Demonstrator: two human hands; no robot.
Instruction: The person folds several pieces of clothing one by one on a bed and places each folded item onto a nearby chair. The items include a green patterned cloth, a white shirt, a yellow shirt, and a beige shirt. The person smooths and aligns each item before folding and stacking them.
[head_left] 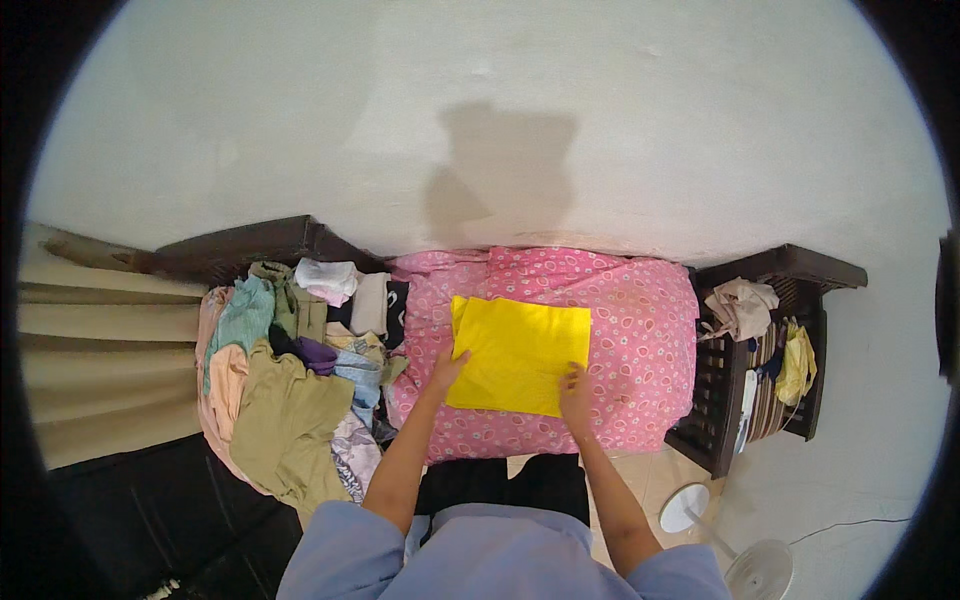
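A bright yellow folded cloth [520, 355] is held out over the pink patterned bed cover, roughly squared, with a second layer showing at its upper left corner. My left hand [450, 370] grips its left edge, thumb on top and the other fingers mostly hidden. At the lower right edge, my right hand [574, 398] has its fingers curled onto the fabric. Whether the cloth rests on the bed or hangs just above it, I cannot tell.
Loose clothes, including an olive garment [285, 425], are heaped to the left beside folded pieces [370, 303]. Dark wooden bed ends [790, 265] stand at both sides, with clothes hung over the right one. A white stand fan [760, 572] is at lower right.
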